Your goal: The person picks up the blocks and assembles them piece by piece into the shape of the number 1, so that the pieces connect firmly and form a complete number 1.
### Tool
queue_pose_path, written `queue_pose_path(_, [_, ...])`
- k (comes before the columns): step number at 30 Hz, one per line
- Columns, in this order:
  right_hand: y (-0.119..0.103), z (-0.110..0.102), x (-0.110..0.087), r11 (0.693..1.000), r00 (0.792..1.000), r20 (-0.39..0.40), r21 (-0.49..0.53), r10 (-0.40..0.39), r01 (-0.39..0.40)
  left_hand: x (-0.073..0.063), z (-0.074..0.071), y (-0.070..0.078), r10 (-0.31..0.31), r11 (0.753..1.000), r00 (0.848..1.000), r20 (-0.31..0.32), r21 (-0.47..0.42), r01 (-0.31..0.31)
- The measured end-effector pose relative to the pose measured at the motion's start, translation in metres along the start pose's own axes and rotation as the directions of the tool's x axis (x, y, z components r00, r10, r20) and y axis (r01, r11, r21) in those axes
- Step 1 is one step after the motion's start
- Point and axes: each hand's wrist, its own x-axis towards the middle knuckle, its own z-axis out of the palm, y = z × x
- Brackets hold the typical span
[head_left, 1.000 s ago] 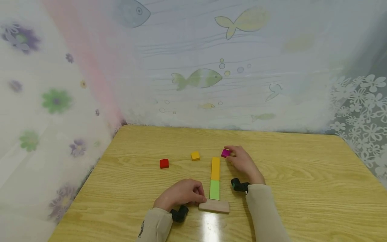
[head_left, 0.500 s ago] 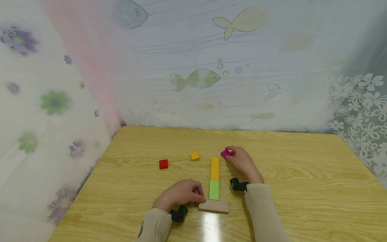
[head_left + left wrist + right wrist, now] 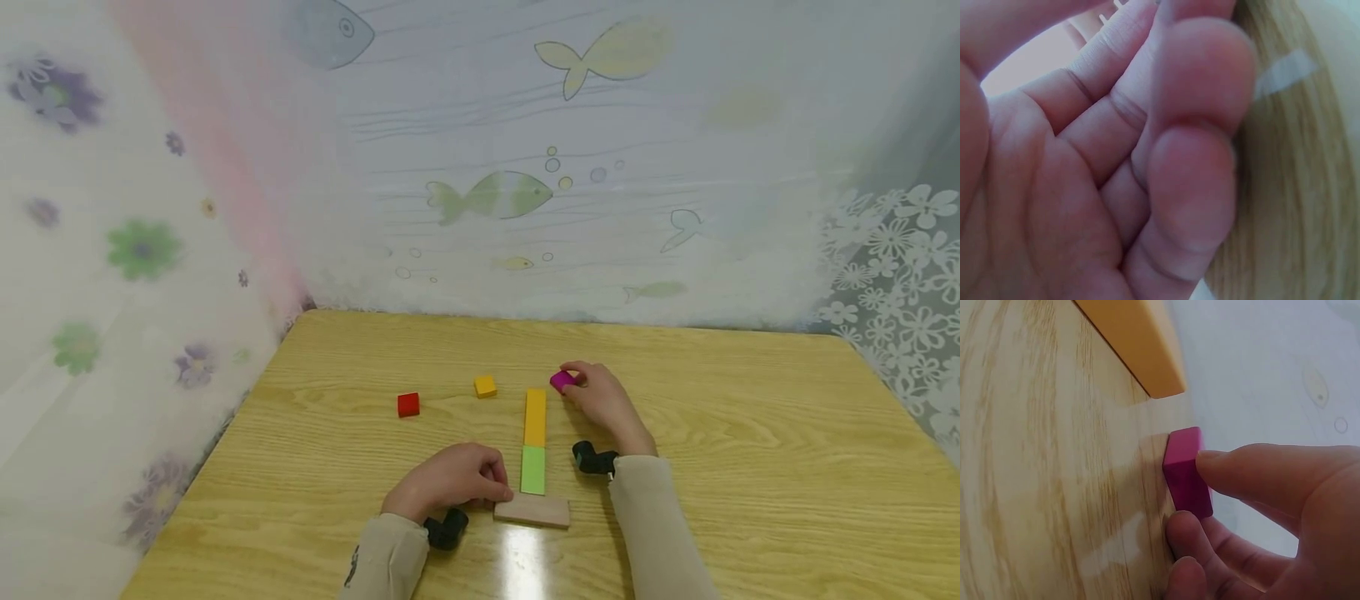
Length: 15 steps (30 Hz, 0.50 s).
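My right hand pinches a small magenta block between thumb and fingers. The block stays right at the tabletop, just beyond and right of the far end of an orange block. A light green block lies end to end with the orange one, on its near side. Crosswise below the green block lies a plain wooden block. My left hand, fingers curled, holds the left end of this wooden block with thumb and fingertips. In the left wrist view the curled fingers hide the block.
A yellow block and a red block lie on the wood-grain table to the left of the orange one. Walls covered with fish and flower pictures rise behind the table and along its left side.
The magenta block has turned slightly in my right fingers, staying in nearly the same place. My left hand and the other blocks have kept their places on the table.
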Motion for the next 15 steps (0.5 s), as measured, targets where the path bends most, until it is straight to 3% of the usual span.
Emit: queue_pose_path(15, [0.0003,0.0017,0.0029,1.0,1.0,0.002,-0.006,-0.007,0.007,0.0,0.0011,0.0004,-0.007,1.0,1.0,0.002,0.01,0.007])
